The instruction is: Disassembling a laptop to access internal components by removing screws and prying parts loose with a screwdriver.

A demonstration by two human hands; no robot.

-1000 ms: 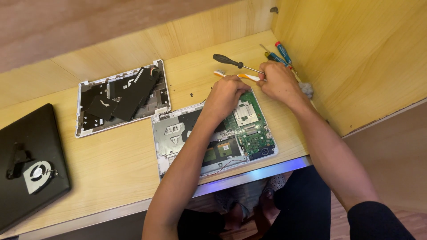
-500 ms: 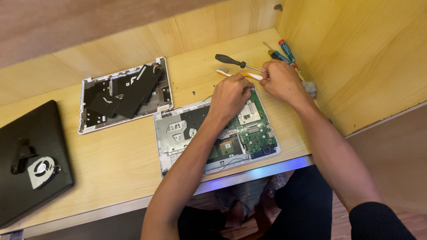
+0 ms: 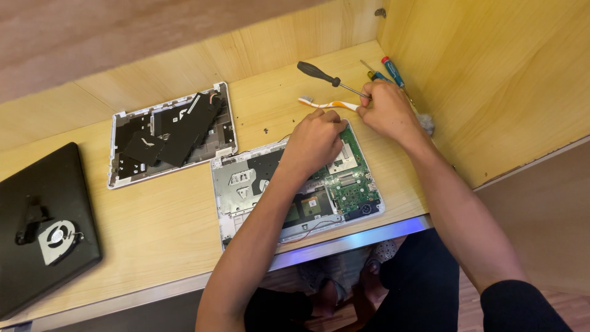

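Head view | left hand (image 3: pixel 316 138) fingers curled, pressing on opened laptop base (image 3: pixel 295 184) mid-surface | right hand (image 3: pixel 387 110) has shifted back, pinching orange-white toothbrush (image 3: pixel 326 104) | black screwdriver (image 3: pixel 322 75) lies beyond, untouched

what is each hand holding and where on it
The right hand grips the orange and white toothbrush at its handle end. The left hand rests on the opened laptop; whether it holds anything cannot be told.
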